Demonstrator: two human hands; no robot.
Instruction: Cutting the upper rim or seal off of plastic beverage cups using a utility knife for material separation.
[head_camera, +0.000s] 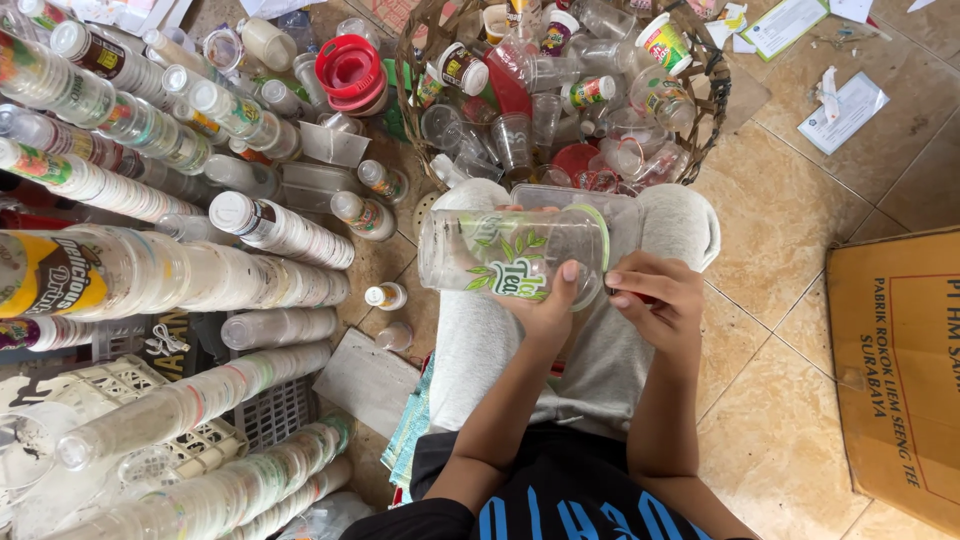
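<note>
Fingers of left hand (545, 305) hidden behind clear plastic cup (510, 252).

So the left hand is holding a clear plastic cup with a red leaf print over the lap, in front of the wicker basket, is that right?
Not quite: the leaf print is green, not red. The head view shows the left hand holding the clear plastic cup over the lap, in front of the wicker basket.
</note>
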